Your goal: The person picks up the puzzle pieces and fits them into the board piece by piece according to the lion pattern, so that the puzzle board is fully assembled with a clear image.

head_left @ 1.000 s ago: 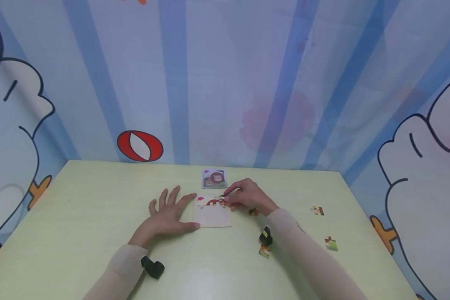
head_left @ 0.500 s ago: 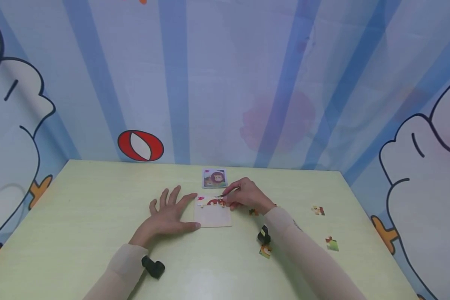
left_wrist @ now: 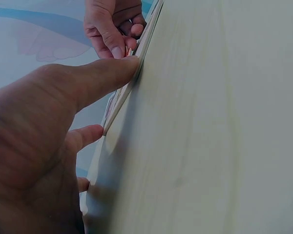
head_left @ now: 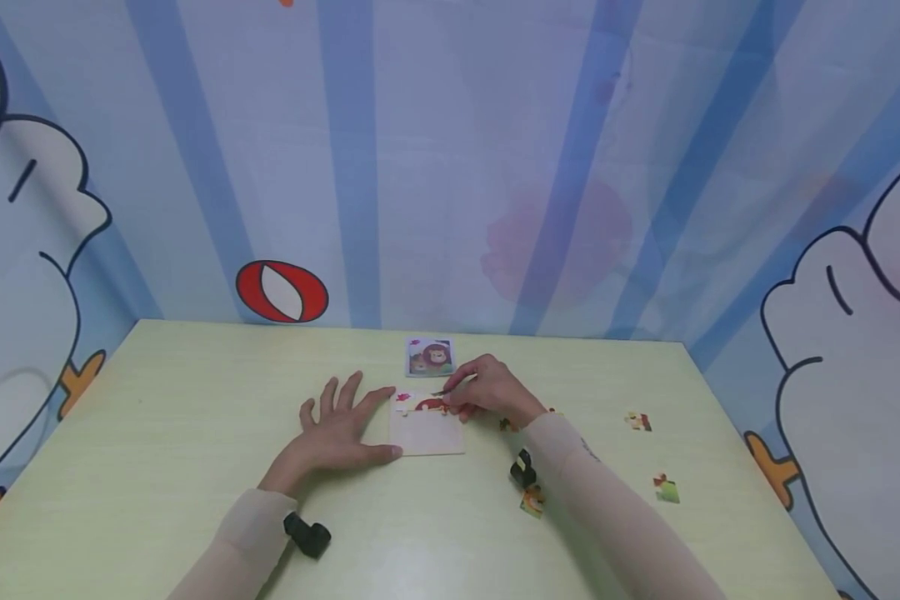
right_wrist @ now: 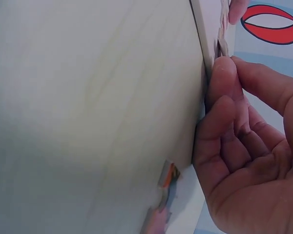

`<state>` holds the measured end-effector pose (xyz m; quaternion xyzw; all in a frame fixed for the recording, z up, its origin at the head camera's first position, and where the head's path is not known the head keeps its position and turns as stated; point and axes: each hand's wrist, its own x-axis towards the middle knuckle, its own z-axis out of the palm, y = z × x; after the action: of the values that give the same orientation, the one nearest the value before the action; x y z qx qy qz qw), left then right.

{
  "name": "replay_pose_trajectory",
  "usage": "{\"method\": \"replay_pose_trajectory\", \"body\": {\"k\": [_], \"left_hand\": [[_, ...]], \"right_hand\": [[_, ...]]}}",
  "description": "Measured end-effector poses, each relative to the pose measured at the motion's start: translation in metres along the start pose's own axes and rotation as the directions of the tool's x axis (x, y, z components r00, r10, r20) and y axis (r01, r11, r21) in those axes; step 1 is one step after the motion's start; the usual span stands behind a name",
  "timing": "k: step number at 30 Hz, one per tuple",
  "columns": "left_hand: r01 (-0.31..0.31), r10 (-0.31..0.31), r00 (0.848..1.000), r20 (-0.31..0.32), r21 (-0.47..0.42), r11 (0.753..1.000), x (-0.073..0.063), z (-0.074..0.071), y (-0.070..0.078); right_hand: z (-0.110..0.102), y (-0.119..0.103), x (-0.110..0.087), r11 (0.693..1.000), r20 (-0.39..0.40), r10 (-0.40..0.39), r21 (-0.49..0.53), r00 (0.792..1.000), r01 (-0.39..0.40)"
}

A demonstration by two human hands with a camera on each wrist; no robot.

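Note:
A square white puzzle board lies on the table, with joined jigsaw pieces in red and yellow along its far side. My left hand is spread at the board's left side. Its thumb and index fingertips touch the near and far left corners, as the left wrist view also shows at the board's edge. With thumb and fingers my right hand pinches a puzzle piece at the board's far right corner. The fingers cover most of that piece.
A card with a lion picture lies just beyond the board. Loose pieces lie to the right: one beside the right hand, one near the right forearm, others farther out. A striped curtain hangs behind the table.
My right hand has shifted slightly left, with its fingertips over the far right corner of the board. The left hand keeps its place at the board's left side.

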<state>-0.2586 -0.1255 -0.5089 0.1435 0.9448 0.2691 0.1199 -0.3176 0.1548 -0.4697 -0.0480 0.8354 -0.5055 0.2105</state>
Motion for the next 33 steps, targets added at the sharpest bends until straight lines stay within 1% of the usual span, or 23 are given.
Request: {"method": "replay_pose_trajectory", "body": {"k": [4, 8, 14, 18, 24, 27, 31, 33], "left_hand": [[-0.006, 0.006, 1.000, -0.009, 0.002, 1.000, 0.000, 0.001, -0.001], [-0.014, 0.014, 1.000, -0.002, 0.000, 1.000, -0.003, -0.002, 0.001], [-0.011, 0.011, 1.000, 0.018, -0.008, 1.000, -0.008, -0.007, 0.007], [-0.002, 0.002, 1.000, 0.027, 0.003, 1.000, -0.009, -0.010, 0.009], [0.006, -0.007, 1.000, 0.024, 0.025, 1.000, -0.009, -0.011, 0.010], [0.008, -0.009, 1.000, 0.024, 0.026, 1.000, -0.009, -0.010, 0.010], [0.014, -0.014, 1.000, 0.025, 0.030, 0.999, -0.008, -0.010, 0.011], [0.014, -0.015, 1.000, 0.025, 0.032, 0.999, -0.008, -0.010, 0.011]], "right_hand": [[0.000, -0.002, 0.001, 1.000, 0.015, 0.011, -0.002, 1.000, -0.011], [0.000, -0.004, 0.002, 0.999, 0.030, 0.005, -0.035, 1.000, -0.004], [0.001, -0.004, 0.004, 0.989, -0.018, 0.027, -0.145, 0.999, -0.029], [0.001, -0.003, 0.004, 0.987, -0.034, 0.029, -0.159, 0.999, -0.034], [0.000, -0.002, 0.003, 0.991, -0.022, 0.017, -0.135, 1.000, -0.020], [-0.003, 0.000, 0.002, 0.995, 0.002, 0.001, -0.102, 1.000, -0.001], [-0.010, 0.003, 0.000, 1.000, 0.055, -0.026, -0.004, 0.998, 0.026], [-0.014, 0.004, -0.003, 0.999, 0.074, -0.029, 0.037, 0.997, 0.026]]}}
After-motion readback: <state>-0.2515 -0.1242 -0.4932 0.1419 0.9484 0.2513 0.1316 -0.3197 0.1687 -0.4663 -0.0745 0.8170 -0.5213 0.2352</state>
